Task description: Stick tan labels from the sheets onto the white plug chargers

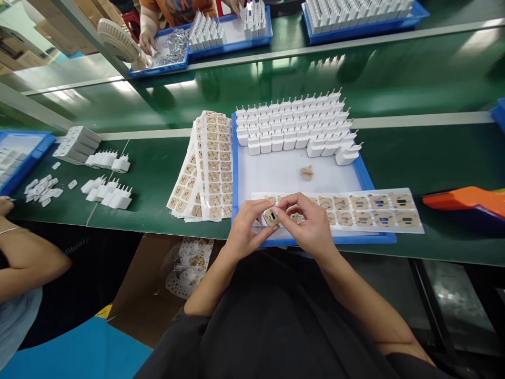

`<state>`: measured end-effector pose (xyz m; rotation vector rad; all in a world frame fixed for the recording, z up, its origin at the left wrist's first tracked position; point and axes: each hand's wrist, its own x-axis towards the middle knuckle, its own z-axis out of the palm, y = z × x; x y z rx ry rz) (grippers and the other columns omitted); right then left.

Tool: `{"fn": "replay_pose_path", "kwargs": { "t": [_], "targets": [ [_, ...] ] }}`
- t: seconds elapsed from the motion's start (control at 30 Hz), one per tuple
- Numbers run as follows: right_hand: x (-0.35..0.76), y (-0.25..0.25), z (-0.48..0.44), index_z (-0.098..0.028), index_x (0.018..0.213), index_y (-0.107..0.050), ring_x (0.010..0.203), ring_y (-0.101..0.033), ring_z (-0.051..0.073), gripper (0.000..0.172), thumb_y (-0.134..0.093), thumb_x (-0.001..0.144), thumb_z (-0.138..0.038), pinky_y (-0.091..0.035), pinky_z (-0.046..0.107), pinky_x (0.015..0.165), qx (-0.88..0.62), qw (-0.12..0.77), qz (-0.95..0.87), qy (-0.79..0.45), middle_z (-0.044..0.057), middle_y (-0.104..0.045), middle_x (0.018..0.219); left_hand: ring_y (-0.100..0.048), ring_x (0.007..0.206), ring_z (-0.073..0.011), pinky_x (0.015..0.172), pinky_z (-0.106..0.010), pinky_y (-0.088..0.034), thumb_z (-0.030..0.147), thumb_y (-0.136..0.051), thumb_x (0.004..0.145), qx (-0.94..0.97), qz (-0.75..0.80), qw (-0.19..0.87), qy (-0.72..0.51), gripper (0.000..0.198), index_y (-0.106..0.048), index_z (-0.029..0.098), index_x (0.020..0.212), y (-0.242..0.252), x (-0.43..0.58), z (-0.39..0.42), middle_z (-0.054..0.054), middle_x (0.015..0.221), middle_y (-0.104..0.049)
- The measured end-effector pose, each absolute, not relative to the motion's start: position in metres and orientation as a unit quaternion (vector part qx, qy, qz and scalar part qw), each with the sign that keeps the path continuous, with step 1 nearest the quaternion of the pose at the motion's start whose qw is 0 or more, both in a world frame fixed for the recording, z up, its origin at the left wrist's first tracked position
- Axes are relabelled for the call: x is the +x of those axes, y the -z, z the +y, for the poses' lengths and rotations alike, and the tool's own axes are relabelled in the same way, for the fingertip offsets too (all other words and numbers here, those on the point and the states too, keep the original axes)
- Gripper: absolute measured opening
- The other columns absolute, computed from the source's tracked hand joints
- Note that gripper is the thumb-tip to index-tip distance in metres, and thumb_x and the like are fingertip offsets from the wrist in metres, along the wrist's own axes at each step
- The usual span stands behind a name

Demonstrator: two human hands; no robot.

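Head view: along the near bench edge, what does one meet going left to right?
Co-worker's hand → small white parts → plugs → sticker sheets → left hand → charger → right hand → orange object.

Glossy white plastic chargers; blue plastic tray; glossy green belt.

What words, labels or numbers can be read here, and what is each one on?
Nothing here can be read.
On the sticker sheet lying across the blue tray: print too small to read.
On the fanned sticker stack: print too small to read.
On the white charger held between the left hand and right hand: label blurred.
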<state>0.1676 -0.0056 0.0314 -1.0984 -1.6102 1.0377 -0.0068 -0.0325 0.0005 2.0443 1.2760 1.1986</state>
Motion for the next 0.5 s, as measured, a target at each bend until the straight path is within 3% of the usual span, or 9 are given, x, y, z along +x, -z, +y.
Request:
{"fn": "replay_pose_path", "kwargs": {
  "t": [0.23, 0.37, 0.5],
  "targets": [
    [0.163, -0.025, -0.008, -0.022, 0.099, -0.065, 0.076, -0.06, 0.016, 0.006, -0.065, 0.093, -0.023, -0.055, 0.029, 0.065, -0.428, 0.47, -0.73, -0.253, 0.004, -0.065, 0.089, -0.065, 0.111, -0.0244, 0.088, -0.037, -0.056, 0.03, -0.069, 0.092, 0.734, 0.452, 0.218, -0.458, 0.042, -0.056, 0.025, 0.132, 0.003, -0.009, -0.034, -0.011, 0.122, -0.067],
    [0.163, -0.021, -0.007, -0.024, 0.106, -0.066, 0.078, -0.059, 0.015, 0.016, -0.066, 0.093, -0.032, -0.055, 0.025, 0.059, -0.428, 0.448, -0.665, -0.417, 0.004, -0.06, 0.091, -0.066, 0.111, -0.0246, 0.089, -0.038, -0.056, 0.029, -0.072, 0.09, 0.719, 0.451, 0.22, -0.48, 0.043, -0.058, 0.026, 0.13, 0.004, -0.007, -0.034, -0.011, 0.12, -0.068],
    [0.161, -0.019, -0.01, -0.026, 0.109, -0.062, 0.086, -0.056, 0.016, 0.03, -0.075, 0.083, -0.031, -0.054, 0.022, 0.058, -0.406, 0.421, -0.6, -0.546, 0.003, -0.056, 0.097, -0.066, 0.111, -0.0235, 0.092, -0.039, -0.056, 0.023, -0.071, 0.09, 0.719, 0.436, 0.2, -0.502, 0.041, -0.059, 0.026, 0.128, 0.007, -0.006, -0.033, -0.011, 0.12, -0.068]
  ]
}}
